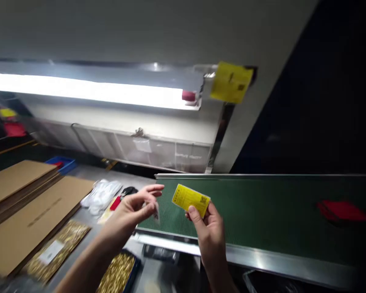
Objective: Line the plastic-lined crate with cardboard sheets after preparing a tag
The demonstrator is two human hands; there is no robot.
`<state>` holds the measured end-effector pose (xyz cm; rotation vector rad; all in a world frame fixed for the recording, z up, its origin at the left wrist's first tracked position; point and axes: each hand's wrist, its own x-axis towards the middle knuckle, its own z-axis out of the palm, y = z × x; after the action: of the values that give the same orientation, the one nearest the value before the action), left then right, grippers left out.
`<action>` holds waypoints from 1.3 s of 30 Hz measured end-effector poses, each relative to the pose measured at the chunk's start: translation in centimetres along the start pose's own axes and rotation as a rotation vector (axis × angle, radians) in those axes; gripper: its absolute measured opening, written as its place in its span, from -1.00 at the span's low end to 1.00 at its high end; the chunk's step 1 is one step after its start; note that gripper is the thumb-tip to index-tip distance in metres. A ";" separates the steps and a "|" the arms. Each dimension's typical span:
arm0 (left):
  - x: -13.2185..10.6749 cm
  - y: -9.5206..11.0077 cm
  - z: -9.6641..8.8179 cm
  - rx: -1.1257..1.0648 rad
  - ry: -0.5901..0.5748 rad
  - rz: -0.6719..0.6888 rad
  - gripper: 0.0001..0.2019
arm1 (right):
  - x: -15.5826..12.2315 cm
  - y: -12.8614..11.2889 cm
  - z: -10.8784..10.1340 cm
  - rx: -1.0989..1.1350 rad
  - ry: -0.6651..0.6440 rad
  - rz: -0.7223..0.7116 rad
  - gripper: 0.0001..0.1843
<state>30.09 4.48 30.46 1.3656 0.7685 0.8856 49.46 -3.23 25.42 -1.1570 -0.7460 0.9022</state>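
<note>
Card [189, 196], center: print too small to read, lower right corner partly under right hand [212, 232]. Scrap [157, 215] at left hand [136, 206]: blurred, mostly hidden, can't ID. Bin [136, 266], bottom: cut by lower edge, left side behind left forearm. Cardboard [45, 211]: cut by left edge. Red item [343, 210], far right: blurred, can't ID. Tag [230, 83], upper right: smeared. Lamp [110, 91]: cut at left edge.
</note>
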 end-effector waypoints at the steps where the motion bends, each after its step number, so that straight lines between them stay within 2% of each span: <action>1: -2.5 -2.8 -0.6 -0.089 0.063 -0.061 -0.76 | -1.3 1.3 0.9 0.017 -0.060 0.059 -0.61; 3: -7.2 -7.0 -1.1 -0.218 0.191 -0.187 -0.77 | -4.3 4.1 2.6 0.033 -0.193 0.190 -0.62; 5: -11.4 -9.5 -1.1 -0.265 0.329 -0.281 -0.75 | -7.5 6.9 4.0 0.010 -0.330 0.312 -0.63; 9: -18.4 -12.0 -1.2 -0.314 0.643 -0.381 -0.72 | -12.8 11.7 5.2 -0.113 -0.588 0.433 -0.68; 11: -21.4 -12.8 -1.3 -0.339 0.748 -0.406 -0.68 | -14.4 13.3 5.5 -0.129 -0.671 0.477 -0.64; 14: -25.4 -13.8 -1.1 -0.330 0.840 -0.414 -0.67 | -15.9 14.3 6.2 -0.172 -0.779 0.484 -0.58; 18: -30.4 -14.8 0.1 -0.352 0.936 -0.387 -0.66 | -18.4 14.4 7.3 -0.258 -1.037 0.465 -0.63; 22: -35.3 -16.1 1.9 -0.466 0.988 -0.353 -0.59 | -23.0 14.4 6.8 -0.270 -1.075 0.467 -0.70; 26: -39.3 -17.3 3.9 -0.575 0.999 -0.331 -0.54 | -27.9 14.6 4.8 -0.288 -1.044 0.481 -0.70; 29: -41.7 -18.2 5.5 -0.580 1.047 -0.329 -0.54 | -30.5 14.7 3.5 -0.306 -1.039 0.507 -0.67; 35: -45.3 -20.1 8.9 -0.527 1.220 -0.294 -0.56 | -33.6 15.2 1.5 -0.370 -1.123 0.523 -0.66; 39: -46.3 -21.5 11.0 -0.573 1.329 -0.300 -0.43 | -34.7 16.4 0.2 -0.421 -1.220 0.537 -0.64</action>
<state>19.29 -41.38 7.80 -0.0058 1.4841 1.5897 30.15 -31.66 8.32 -1.1091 -1.6994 2.0308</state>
